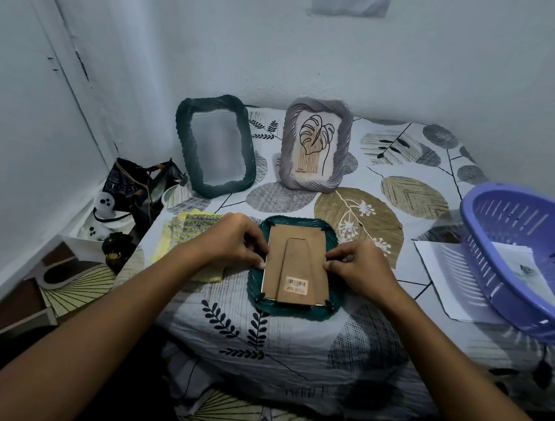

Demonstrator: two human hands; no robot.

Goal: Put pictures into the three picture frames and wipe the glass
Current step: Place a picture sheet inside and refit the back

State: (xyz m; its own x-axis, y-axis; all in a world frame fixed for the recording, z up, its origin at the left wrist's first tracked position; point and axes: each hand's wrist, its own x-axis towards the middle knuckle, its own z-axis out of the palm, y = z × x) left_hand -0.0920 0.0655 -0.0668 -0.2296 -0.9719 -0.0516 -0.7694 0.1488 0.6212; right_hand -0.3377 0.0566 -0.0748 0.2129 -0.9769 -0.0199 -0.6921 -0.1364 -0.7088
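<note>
A dark green frame (294, 312) lies face down in front of me on the table, its brown cardboard backing (296, 249) with a barcode sticker facing up. My left hand (233, 240) pinches the backing's left edge with curled fingers. My right hand (361, 268) pinches its right edge the same way. A second dark green frame (183, 135) stands at the back left with no picture behind its glass. A grey frame (288, 144) stands beside it and holds a leaf line drawing (315, 143). A yellow cloth (183, 235) lies left of my left hand.
A purple plastic basket (485, 269) sits tilted at the right over white paper sheets (438, 278). The table wears a leaf-patterned cloth (291, 346). Bags and small objects (125, 203) crowd the floor corner at the left, against the wall.
</note>
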